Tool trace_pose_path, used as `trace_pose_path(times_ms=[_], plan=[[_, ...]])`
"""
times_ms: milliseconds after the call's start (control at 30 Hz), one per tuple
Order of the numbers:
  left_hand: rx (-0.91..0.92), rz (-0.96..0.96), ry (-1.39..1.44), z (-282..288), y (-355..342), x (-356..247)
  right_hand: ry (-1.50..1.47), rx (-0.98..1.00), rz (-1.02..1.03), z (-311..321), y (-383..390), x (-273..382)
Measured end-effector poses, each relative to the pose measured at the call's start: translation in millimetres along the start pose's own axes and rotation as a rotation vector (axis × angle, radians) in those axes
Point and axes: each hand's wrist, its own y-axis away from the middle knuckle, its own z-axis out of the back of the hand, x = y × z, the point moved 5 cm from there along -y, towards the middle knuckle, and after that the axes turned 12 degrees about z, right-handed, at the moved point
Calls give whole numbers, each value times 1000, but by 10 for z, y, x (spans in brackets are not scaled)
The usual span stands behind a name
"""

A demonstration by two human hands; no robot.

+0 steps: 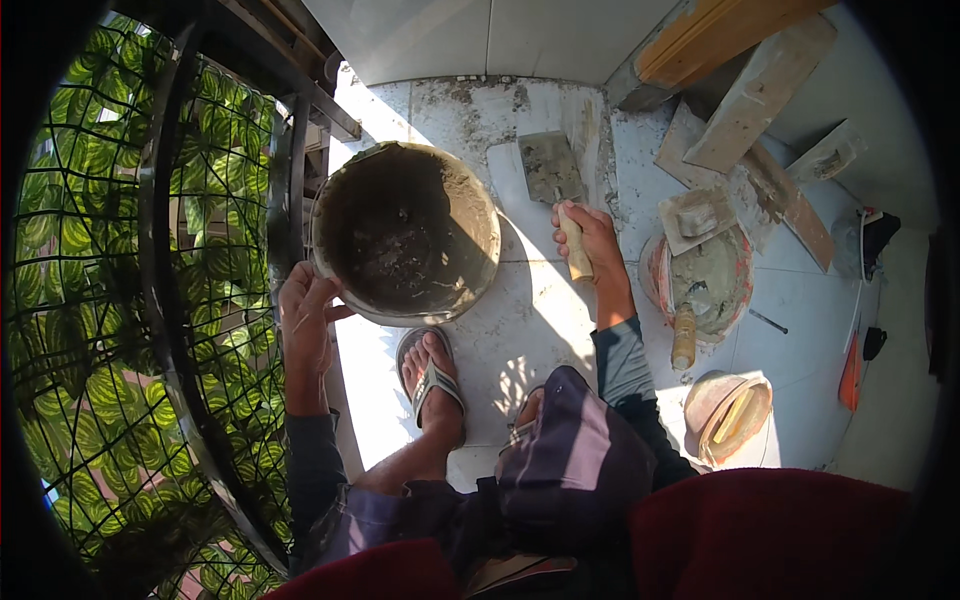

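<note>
My left hand (308, 300) grips the left rim of a large round bucket (410, 235), whose inside is coated with grey-brown mortar, with a darker patch at the bottom. My right hand (590, 235) is closed round the wooden handle of a square-bladed trowel (547, 160), held right of the bucket with its blade pointing forward. Right of that hand, a red-rimmed bucket (710, 285) holds grey mortar, with a flat tool (698, 215) across its top and another wooden-handled tool (685, 335) in it.
A dark railing with mesh (160, 250) and leaves runs along the left. Boards (760, 90), a float (825, 150) and a small container (728, 420) lie at the right. My sandalled feet (432, 390) stand on the tiled floor (530, 330); a wall (440, 35) bounds the front.
</note>
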Motion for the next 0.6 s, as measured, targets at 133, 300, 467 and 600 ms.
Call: trace_pose_path(times_ms=[133, 300, 467, 600], plan=[[-36, -37, 57, 64, 329, 1, 15, 82, -229, 66, 648, -275], [-63, -13, 124, 57, 568, -147, -73, 41, -178, -219, 212, -351], [-94, 42, 31, 77, 582, -118, -198, 62, -96, -612, -872, -205], [-16, 59, 51, -6, 469, -33, -234, 34, -60, -718, -1406, -162]])
